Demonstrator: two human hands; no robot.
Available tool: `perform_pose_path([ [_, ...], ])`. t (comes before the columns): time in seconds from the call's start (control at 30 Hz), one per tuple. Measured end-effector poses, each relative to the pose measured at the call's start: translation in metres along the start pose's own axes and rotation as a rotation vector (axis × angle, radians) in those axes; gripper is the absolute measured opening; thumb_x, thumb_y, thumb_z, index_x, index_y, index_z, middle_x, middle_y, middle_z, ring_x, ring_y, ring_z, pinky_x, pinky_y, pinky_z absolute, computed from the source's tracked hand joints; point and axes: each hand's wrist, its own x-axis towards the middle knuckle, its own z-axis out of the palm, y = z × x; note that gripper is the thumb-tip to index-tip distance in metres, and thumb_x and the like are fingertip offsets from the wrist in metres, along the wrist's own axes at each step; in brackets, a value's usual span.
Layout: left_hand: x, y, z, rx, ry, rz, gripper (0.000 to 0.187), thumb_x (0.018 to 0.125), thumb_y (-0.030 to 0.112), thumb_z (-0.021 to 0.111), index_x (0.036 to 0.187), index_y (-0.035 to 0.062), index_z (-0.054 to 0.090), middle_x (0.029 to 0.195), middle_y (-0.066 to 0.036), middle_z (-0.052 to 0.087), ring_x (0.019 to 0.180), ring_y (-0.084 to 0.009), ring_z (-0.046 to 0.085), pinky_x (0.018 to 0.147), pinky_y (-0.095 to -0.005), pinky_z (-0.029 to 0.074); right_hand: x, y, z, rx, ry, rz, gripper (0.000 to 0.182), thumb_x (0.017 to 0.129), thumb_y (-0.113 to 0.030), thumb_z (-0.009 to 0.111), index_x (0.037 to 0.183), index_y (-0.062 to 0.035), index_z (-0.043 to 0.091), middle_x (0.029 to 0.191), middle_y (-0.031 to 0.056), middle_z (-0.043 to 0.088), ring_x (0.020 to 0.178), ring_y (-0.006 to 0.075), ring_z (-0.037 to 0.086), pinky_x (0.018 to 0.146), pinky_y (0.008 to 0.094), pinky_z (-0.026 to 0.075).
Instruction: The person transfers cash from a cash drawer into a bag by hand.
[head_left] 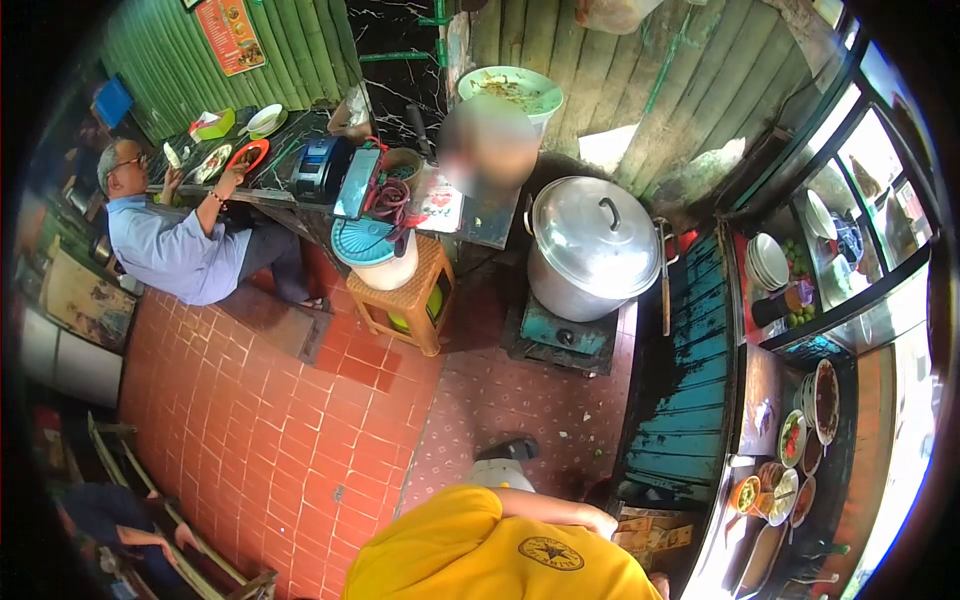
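Note:
My left forearm reaches across my yellow shirt [470, 560] toward the right. At its end my left hand [598, 522] is at the near edge of an open drawer [690, 515]. Its fingers are too small and partly hidden, so their grip does not show. Inside the drawer lie several orange-brown paper notes that look like banknotes [655, 535]. Only a bit of my right hand [660, 585] shows beyond the shirt, below the drawer; its fingers are hidden.
A large lidded pot [595, 240] sits on a stove [560, 335] ahead. Bowls of condiments [790, 438] line the right counter [755, 400]. A wicker stool [410, 300] holds a bucket [380, 262]. A seated person [185, 245] eats at left. Another person's arm [140, 535] shows lower left.

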Motion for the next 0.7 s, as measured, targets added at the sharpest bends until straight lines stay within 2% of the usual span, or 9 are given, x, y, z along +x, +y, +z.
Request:
perform_pose_path([
  [0.07, -0.017, 0.014, -0.009, -0.069, 0.017, -0.098, 0.047, 0.076, 0.037, 0.064, 0.094, -0.0054, 0.070, 0.091, -0.019, 0.069, 0.081, -0.0271, 0.067, 0.066, -0.0413, 0.049, -0.003, -0.004, 0.000, 0.030, 0.042, 0.018, 0.045, 0.063, -0.020, 0.074, 0.101, 0.0005, 0.063, 0.092, 0.0225, 0.066, 0.092, 0.0403, 0.064, 0.079, 0.0430, 0.051],
  [0.17, -0.018, 0.014, -0.010, -0.079, -0.011, -0.111, 0.048, 0.076, 0.037, 0.064, 0.099, -0.0047, 0.069, 0.095, -0.019, 0.069, 0.087, -0.0268, 0.066, 0.068, -0.0412, 0.049, -0.008, -0.009, 0.001, 0.070, 0.094, 0.039, 0.043, 0.063, -0.018, 0.072, 0.100, 0.0015, 0.062, 0.092, 0.0228, 0.066, 0.091, 0.0404, 0.064, 0.079, 0.0432, 0.051],
  [0.4, 0.000, 0.004, 0.002, -0.080, -0.028, -0.100, 0.047, 0.075, 0.038, 0.066, 0.097, -0.0037, 0.070, 0.093, -0.017, 0.070, 0.082, -0.0265, 0.067, 0.067, -0.0412, 0.049, -0.023, -0.011, 0.006, 0.162, 0.203, 0.081, 0.039, 0.064, -0.013, 0.068, 0.099, 0.0039, 0.062, 0.089, 0.0234, 0.066, 0.089, 0.0405, 0.064, 0.078, 0.0436, 0.051],
  [0.47, 0.007, -0.001, 0.010, -0.037, 0.072, 0.006, 0.041, 0.076, 0.041, 0.067, 0.077, -0.0004, 0.071, 0.069, -0.016, 0.066, 0.059, -0.0235, 0.060, 0.053, -0.0422, 0.043, -0.030, -0.008, 0.006, 0.189, 0.237, 0.092, 0.038, 0.064, -0.012, 0.067, 0.098, 0.0046, 0.061, 0.089, 0.0235, 0.066, 0.089, 0.0405, 0.064, 0.077, 0.0437, 0.051],
  [0.57, 0.015, -0.006, 0.012, -0.104, 0.059, -0.082, 0.042, 0.075, 0.043, 0.068, 0.075, 0.0005, 0.071, 0.069, -0.016, 0.067, 0.060, -0.0248, 0.061, 0.056, -0.0418, 0.044, -0.044, 0.000, 0.010, 0.233, 0.292, 0.105, 0.037, 0.065, -0.010, 0.065, 0.098, 0.0056, 0.061, 0.088, 0.0238, 0.066, 0.088, 0.0406, 0.064, 0.077, 0.0439, 0.051],
  [0.67, 0.021, -0.016, 0.016, -0.083, 0.093, -0.046, 0.042, 0.072, 0.042, 0.069, 0.077, -0.0001, 0.071, 0.074, -0.016, 0.068, 0.063, -0.0269, 0.063, 0.059, -0.0425, 0.046, -0.056, 0.006, 0.013, 0.293, 0.354, 0.103, 0.035, 0.065, -0.008, 0.064, 0.097, 0.0067, 0.061, 0.087, 0.0240, 0.066, 0.087, 0.0407, 0.064, 0.076, 0.0441, 0.051],
  [0.7, 0.039, -0.031, 0.027, -0.023, 0.091, -0.017, 0.038, 0.077, 0.039, 0.065, 0.075, 0.0024, 0.071, 0.074, -0.017, 0.068, 0.061, -0.0291, 0.062, 0.058, -0.0442, 0.045, -0.060, 0.012, 0.013, 0.312, 0.371, 0.103, 0.035, 0.065, -0.008, 0.063, 0.097, 0.0070, 0.061, 0.087, 0.0241, 0.066, 0.087, 0.0407, 0.064, 0.076, 0.0441, 0.051],
])
